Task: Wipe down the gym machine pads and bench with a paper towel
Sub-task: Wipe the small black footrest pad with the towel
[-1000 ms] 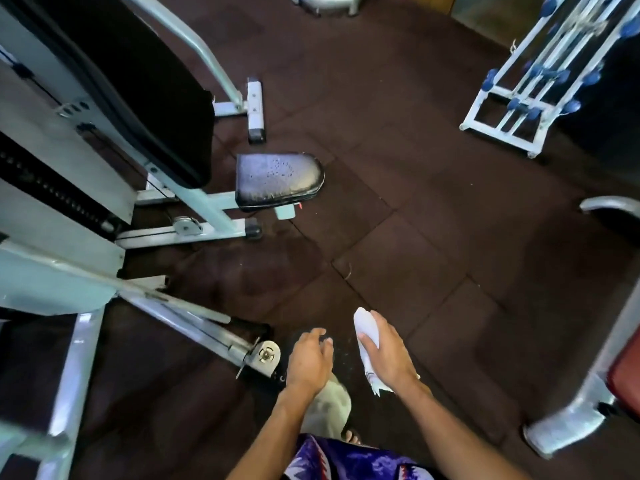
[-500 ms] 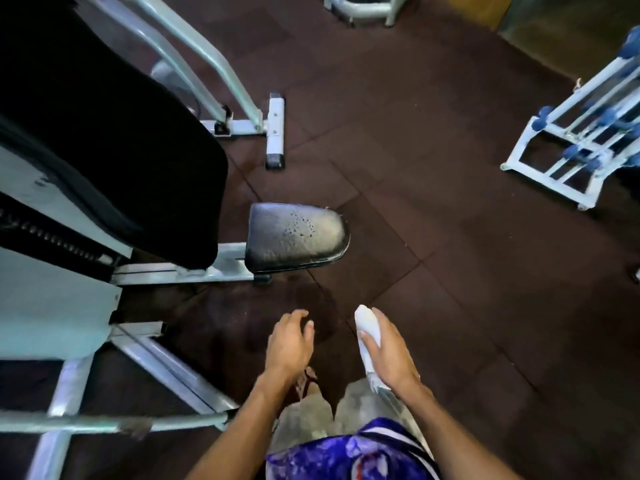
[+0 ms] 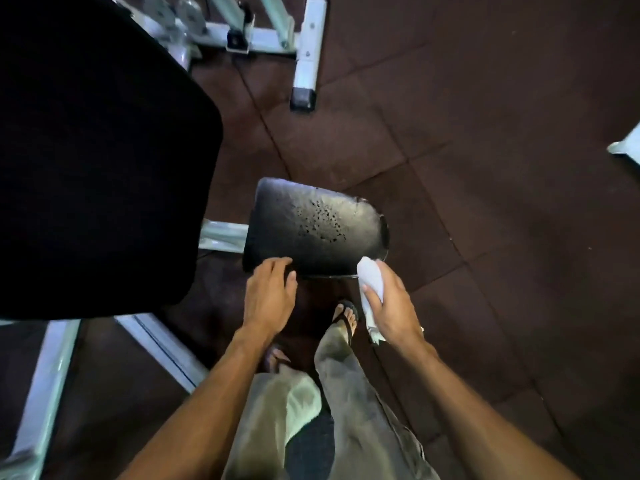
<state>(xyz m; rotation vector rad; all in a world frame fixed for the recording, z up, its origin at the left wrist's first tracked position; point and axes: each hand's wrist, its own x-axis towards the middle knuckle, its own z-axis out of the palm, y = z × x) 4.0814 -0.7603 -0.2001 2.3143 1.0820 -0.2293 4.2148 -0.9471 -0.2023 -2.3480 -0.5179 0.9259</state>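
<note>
A small black seat pad (image 3: 311, 226), shiny and speckled with dark spots, sits in the middle of the view. Its near edge is under both my hands. My left hand (image 3: 270, 299) hovers at the pad's near left corner, fingers spread, holding nothing. My right hand (image 3: 391, 306) grips a folded white paper towel (image 3: 371, 282) whose tip reaches the pad's near right corner. A large black back pad (image 3: 93, 161) fills the upper left, tilted over the machine frame.
Pale metal frame bars (image 3: 304, 46) of the machine lie on the dark rubber tile floor (image 3: 485, 202) beyond the seat and at the lower left (image 3: 38, 393). My feet in sandals (image 3: 346, 320) stand just short of the seat. A white frame corner (image 3: 627, 143) shows at the right edge.
I have stepped closer: the seat pad now lies right under my hands. Both hands moved forward to its near edge, the towel still in my right hand.
</note>
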